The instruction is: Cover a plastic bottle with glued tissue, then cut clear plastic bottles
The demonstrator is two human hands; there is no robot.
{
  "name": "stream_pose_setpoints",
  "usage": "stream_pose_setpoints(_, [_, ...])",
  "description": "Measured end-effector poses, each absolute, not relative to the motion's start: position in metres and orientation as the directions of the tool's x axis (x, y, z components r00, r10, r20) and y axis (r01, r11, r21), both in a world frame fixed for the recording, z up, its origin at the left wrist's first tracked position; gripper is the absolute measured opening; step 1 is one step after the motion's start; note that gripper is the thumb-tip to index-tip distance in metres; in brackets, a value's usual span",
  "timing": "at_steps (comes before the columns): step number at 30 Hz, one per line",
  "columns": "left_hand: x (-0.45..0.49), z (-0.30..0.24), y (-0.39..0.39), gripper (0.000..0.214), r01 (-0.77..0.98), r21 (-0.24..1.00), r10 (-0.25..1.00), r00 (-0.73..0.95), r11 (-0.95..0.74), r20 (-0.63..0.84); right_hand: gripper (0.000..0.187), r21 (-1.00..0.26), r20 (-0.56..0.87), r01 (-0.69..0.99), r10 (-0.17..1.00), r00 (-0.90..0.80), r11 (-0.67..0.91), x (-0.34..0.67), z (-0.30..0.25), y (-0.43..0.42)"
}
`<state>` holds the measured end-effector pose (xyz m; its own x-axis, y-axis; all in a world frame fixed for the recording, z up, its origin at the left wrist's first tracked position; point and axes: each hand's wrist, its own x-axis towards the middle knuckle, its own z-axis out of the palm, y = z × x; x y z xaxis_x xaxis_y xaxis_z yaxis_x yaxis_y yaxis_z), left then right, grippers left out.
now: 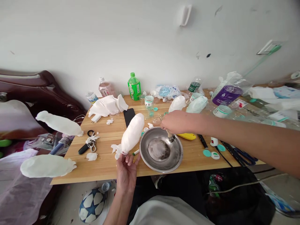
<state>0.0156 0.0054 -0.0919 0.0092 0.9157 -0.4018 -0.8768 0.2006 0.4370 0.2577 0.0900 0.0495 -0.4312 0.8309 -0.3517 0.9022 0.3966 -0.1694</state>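
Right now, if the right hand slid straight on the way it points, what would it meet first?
Gripping a brush, the right hand would likely meet the white paper-wrapped shape in the left hand; depth is unclear.

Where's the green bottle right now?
In the head view, the green bottle stands at the far edge of the table by the wall, left of centre, right of a pinkish bottle.

White paper-wrapped bottle; silver metal bowl; green bottle; yellow knife; black phone; blue-and-white patterned ball; light wood table.
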Motion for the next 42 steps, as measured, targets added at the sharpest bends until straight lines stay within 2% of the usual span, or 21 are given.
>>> stream_pose_setpoints(3, [0.017,-0.088,-0.002,0.024,-0.865,0.452,0.914,0.021,0.220,-0.406,0.017,-0.147,-0.410,0.926,0.831,-0.376,0.347,0.251,0.037,0.084])
stream_pose_setpoints(7, [0.017,-0.080,-0.016,0.025,-0.867,0.446,0.909,0.019,0.223,-0.417,0.014,-0.217,-0.429,0.944,0.844,-0.321,0.249,0.255,0.018,0.072])
stream_pose_setpoints(12, [0.018,-0.077,-0.028,0.024,-0.868,0.440,0.894,0.009,0.229,-0.447,0.022,-0.391,-0.356,0.918,0.908,-0.218,0.067,0.256,-0.011,0.037])
stream_pose_setpoints(16, [0.018,-0.077,-0.030,0.026,-0.861,0.445,0.885,0.012,0.245,-0.465,0.031,-0.570,-0.315,0.819,0.939,-0.141,-0.068,0.246,-0.031,0.006])
stream_pose_setpoints(19, [0.017,-0.078,-0.028,0.025,-0.851,0.462,0.885,0.007,0.250,-0.465,0.035,-0.653,-0.305,0.744,0.949,-0.085,-0.144,0.247,-0.039,-0.004])
stream_pose_setpoints(24, [0.015,-0.079,-0.026,0.024,-0.853,0.450,0.883,0.028,0.265,-0.469,0.029,-0.636,-0.162,0.763,0.987,0.018,-0.118,0.272,-0.038,-0.004])
stream_pose_setpoints(26, [0.015,-0.080,-0.026,0.022,-0.855,0.447,0.884,0.026,0.262,-0.467,0.027,-0.624,-0.146,0.778,0.989,-0.022,-0.075,0.276,-0.040,-0.005])
stream_pose_setpoints(30, [0.017,-0.079,-0.026,0.025,-0.862,0.443,0.887,0.016,0.247,-0.462,0.024,-0.657,-0.224,0.754,0.954,-0.197,0.001,0.274,-0.042,-0.011])
stream_pose_setpoints(32, [0.017,-0.078,-0.024,0.026,-0.847,0.483,0.897,-0.016,0.223,-0.441,0.021,-0.658,-0.254,0.753,0.944,-0.212,-0.008,0.278,-0.035,-0.012])
stream_pose_setpoints(35, [0.012,-0.076,-0.022,0.031,-0.765,0.633,0.919,-0.156,0.120,-0.362,0.026,-0.655,-0.231,0.754,0.962,-0.145,-0.043,0.292,-0.013,-0.014])
stream_pose_setpoints(40, [-0.002,-0.073,-0.014,0.041,-0.465,0.881,0.927,-0.363,-0.090,-0.097,0.038,-0.812,-0.039,0.574,0.991,0.131,-0.108,0.299,0.025,-0.034])
stream_pose_setpoints(42, [-0.005,-0.075,-0.012,0.040,-0.317,0.935,0.918,-0.397,-0.158,0.020,0.035,-0.798,0.099,0.598,0.962,0.255,-0.077,0.287,0.032,-0.042])
